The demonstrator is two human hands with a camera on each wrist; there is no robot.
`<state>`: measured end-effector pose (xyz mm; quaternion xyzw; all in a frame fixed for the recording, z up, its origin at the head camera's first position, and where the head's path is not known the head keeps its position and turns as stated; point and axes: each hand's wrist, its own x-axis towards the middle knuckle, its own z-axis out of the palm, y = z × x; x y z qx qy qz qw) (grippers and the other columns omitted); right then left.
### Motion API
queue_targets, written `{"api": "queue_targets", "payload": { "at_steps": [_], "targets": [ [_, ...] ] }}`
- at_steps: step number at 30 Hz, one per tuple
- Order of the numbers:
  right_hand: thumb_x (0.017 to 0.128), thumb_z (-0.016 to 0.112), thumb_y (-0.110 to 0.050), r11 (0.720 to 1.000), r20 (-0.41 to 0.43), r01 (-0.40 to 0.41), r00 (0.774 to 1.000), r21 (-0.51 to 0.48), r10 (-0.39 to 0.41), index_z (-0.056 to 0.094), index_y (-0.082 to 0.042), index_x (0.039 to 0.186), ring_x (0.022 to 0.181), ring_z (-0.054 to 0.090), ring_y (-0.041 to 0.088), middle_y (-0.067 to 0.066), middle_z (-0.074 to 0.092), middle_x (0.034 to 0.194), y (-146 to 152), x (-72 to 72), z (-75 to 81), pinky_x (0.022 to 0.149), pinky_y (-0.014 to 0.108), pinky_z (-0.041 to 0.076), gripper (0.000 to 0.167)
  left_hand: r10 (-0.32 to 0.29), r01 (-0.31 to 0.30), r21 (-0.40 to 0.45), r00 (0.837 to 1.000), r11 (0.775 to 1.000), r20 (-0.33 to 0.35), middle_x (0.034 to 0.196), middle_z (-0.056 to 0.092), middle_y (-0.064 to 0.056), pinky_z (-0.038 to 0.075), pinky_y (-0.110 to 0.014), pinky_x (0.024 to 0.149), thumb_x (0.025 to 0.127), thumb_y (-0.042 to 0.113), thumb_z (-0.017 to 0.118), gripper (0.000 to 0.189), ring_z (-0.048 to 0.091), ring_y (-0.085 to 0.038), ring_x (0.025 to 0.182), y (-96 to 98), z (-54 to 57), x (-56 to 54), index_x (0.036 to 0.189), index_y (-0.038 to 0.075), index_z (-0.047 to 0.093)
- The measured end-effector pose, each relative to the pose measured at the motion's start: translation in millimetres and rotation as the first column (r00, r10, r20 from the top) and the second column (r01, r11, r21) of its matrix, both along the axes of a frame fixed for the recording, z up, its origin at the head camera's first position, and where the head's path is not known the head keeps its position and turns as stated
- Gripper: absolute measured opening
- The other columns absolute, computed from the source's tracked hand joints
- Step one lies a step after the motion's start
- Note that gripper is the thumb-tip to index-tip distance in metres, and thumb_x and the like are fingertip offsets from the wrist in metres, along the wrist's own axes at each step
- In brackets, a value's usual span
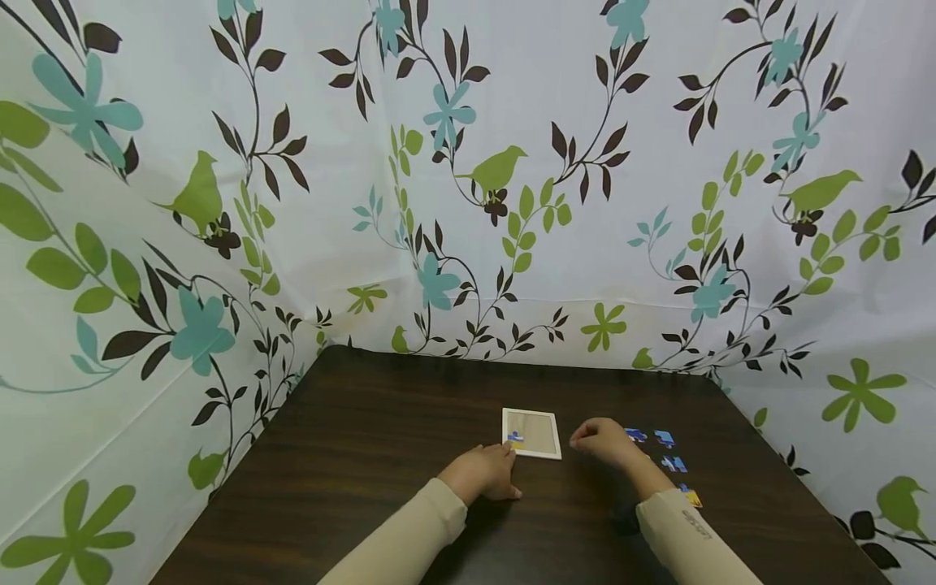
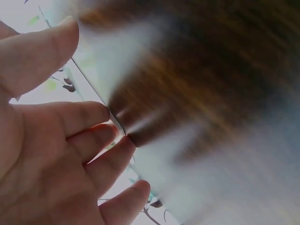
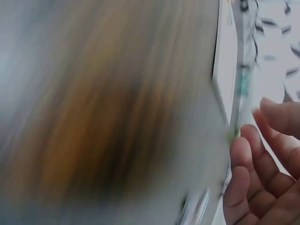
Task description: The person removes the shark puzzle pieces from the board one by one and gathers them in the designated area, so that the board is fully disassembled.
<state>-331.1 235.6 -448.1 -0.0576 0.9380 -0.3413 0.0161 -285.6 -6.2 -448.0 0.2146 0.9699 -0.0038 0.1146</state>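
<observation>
A small white-framed puzzle tray (image 1: 543, 431) lies on the dark table, with a blue and yellow jigsaw piece (image 1: 515, 437) in its lower left corner. My left hand (image 1: 484, 474) is at the tray's near left corner, fingers fairly straight and fingertips right at the edge. In the left wrist view, the left fingers (image 2: 89, 122) reach to the table surface. My right hand (image 1: 605, 441) hovers between the tray and several loose jigsaw pieces (image 1: 665, 439). Its fingers (image 3: 241, 152) are loosely bent, the thumb close to the index finger, and no piece shows between them.
The loose blue and yellow pieces (image 1: 673, 464) lie to the right of the right hand, partly covered by its wrist. The dark wooden table (image 1: 395, 422) reaches back to a curtain (image 1: 468, 203) printed with leaves and birds, which also hangs along both sides.
</observation>
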Motion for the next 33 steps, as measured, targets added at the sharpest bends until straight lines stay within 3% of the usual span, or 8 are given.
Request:
{"api": "queue_targets", "payload": {
  "at_steps": [6, 12, 25, 33],
  "targets": [
    [0.086, 0.074, -0.014, 0.999, 0.005, -0.02, 1.0, 0.03, 0.02, 0.074, -0.004, 0.091, 0.08, 0.062, 0.019, 0.006, 0.071, 0.089, -57, -16.1, -3.8, 0.07, 0.036, 0.054, 0.011, 0.008, -0.009, 0.006, 1.0, 1.0, 0.013, 0.159, 0.037, 0.002, 0.035, -0.04, 0.118, 0.09, 0.054, 0.065, 0.073, 0.039, -0.015, 0.145, 0.5, 0.2, 1.4, 0.149, 0.015, 0.046],
    [0.084, 0.074, -0.011, 0.999, 0.016, 0.013, 1.0, 0.044, -0.014, 0.074, 0.002, 0.096, 0.081, 0.064, 0.021, 0.011, 0.073, 0.093, -87, -22.2, -8.4, 0.072, 0.037, 0.056, 0.018, -0.006, 0.006, 0.001, 1.0, 1.0, -0.007, 0.159, 0.037, 0.003, 0.036, -0.042, 0.117, 0.09, 0.057, 0.064, 0.075, 0.039, -0.015, 0.145, 1.0, -1.3, 2.7, 0.149, 0.015, 0.046],
    [0.078, 0.075, -0.005, 0.995, 0.114, 0.088, 0.99, -0.045, -0.082, 0.074, 0.002, 0.09, 0.065, 0.06, 0.014, 0.007, 0.068, 0.078, -101, -26.2, -11.0, 0.057, 0.023, 0.05, 0.013, 0.027, -0.027, 0.031, 1.0, 0.999, 0.016, 0.161, 0.034, 0.0, 0.034, -0.042, 0.118, 0.092, 0.055, 0.062, 0.075, 0.035, -0.016, 0.147, -2.0, 1.7, 6.1, 0.151, 0.013, 0.043],
    [0.07, 0.078, -0.009, 0.992, 0.024, 0.115, 0.993, 0.057, -0.117, 0.068, -0.004, 0.07, 0.068, 0.056, 0.02, 0.006, 0.066, 0.075, -102, -22.1, -10.2, 0.058, 0.028, 0.046, 0.011, 0.035, -0.036, 0.04, 0.999, 0.999, 0.042, 0.162, 0.032, 0.0, 0.032, -0.04, 0.119, 0.093, 0.054, 0.061, 0.074, 0.033, -0.017, 0.149, -1.1, 0.8, 7.0, 0.152, 0.013, 0.041]
  ]
}}
